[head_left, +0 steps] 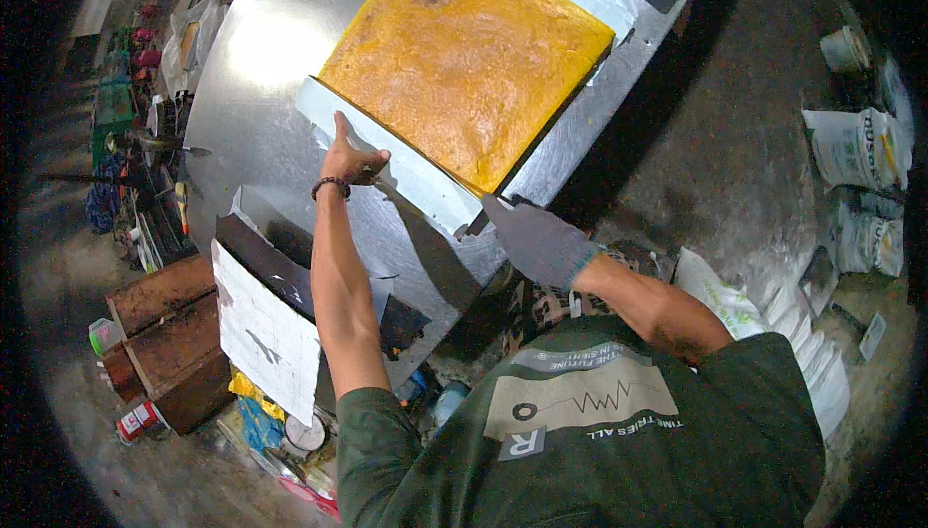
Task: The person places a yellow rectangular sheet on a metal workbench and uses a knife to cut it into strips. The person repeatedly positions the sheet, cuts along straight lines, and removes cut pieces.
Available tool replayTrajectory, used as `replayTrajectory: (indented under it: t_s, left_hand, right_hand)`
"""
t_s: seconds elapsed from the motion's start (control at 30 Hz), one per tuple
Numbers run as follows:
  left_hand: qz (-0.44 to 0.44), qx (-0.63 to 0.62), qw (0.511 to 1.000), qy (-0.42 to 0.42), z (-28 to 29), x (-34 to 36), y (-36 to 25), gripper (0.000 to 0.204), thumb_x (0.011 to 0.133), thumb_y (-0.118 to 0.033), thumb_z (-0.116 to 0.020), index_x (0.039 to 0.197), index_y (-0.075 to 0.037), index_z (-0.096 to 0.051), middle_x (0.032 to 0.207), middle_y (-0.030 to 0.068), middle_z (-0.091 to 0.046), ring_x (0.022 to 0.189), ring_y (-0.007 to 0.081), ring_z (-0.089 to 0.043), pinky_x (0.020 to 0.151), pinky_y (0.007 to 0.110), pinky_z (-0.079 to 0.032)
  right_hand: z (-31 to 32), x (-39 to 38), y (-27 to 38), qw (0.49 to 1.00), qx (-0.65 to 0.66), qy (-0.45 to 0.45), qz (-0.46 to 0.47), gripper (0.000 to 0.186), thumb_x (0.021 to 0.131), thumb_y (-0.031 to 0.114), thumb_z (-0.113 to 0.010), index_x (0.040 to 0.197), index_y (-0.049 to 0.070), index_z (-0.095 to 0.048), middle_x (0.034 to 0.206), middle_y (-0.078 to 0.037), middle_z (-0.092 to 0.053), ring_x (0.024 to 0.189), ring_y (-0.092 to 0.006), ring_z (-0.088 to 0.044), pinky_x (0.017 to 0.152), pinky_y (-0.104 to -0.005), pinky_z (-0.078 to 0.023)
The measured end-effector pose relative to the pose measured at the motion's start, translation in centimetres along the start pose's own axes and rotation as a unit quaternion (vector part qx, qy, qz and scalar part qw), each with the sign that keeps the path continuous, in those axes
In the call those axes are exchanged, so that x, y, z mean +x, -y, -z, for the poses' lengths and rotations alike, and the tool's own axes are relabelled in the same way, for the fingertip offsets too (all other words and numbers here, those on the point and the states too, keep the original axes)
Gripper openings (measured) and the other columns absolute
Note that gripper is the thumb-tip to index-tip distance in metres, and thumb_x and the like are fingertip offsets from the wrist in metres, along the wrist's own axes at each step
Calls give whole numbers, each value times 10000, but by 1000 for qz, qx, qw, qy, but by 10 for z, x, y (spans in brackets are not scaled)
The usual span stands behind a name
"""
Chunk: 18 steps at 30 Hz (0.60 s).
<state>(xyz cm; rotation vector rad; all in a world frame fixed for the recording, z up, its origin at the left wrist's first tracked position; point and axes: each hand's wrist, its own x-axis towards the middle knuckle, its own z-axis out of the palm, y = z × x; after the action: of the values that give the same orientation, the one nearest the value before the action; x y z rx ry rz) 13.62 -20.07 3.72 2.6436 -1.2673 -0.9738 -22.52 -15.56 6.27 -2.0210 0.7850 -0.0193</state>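
A big square slab point(469, 69), golden brown with yellow edges and apparently a sheet cake, lies on pale blue sheeting on a metal table. My left hand point(352, 156), bare with a beaded bracelet, is over the pale strip point(406, 166) along the slab's near left edge. Its index finger points away and its thumb is spread to the right. At the slab's near corner, my right hand point(536, 238) wears a grey glove. The gloved fingers are closed together at the corner, and what they pinch, if anything, is hidden.
The metal table point(227, 132) reaches out to the left. A white sheet point(261, 320) hangs by its near left edge, beside brown wooden boxes point(179, 354). White sacks point(860, 146) and a pale bucket point(845, 50) stand on the right floor. Tools and clutter line the far left.
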Motion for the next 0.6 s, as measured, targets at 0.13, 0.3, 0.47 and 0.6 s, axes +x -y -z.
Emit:
replayTrajectory:
  t_s: [0.13,0.3,0.47,0.6]
  left_hand:
    - [-46,57,996,-57,-2,-3,-3,1370,654,-331,-936,1587,-100,41,1217,315,-632,1051,346,-681,871,403,-558]
    - [2,-50,999,-5,1,-9,-9,1308,699,-211,-915,1588,-115,40,931,206,-700,705,235,-691,578,354,-577]
    - [-16,-40,999,-20,-1,-10,-9,1314,706,-202,-912,1586,-119,60,835,165,-696,643,200,-666,559,352,-582]
    - [4,-33,999,8,5,-14,-12,1316,706,-262,-903,1582,-93,64,976,201,-689,744,236,-686,630,368,-593]
  right_hand:
    - [-1,-12,-2,997,28,-64,30,482,898,33,-481,1357,-82,-389,830,-318,-641,790,-458,-659,642,-526,-519]
    - [-2,-23,-6,999,40,-18,10,476,899,33,-465,1360,-67,-397,875,-328,-630,787,-470,-656,648,-535,-521]
    - [-5,-35,-8,999,16,-44,10,546,907,37,-473,1428,-49,-336,860,-298,-624,751,-448,-652,631,-518,-525]
    - [6,-40,0,998,29,-58,24,596,926,54,-484,1486,-3,-287,868,-281,-624,735,-438,-650,629,-510,-529]
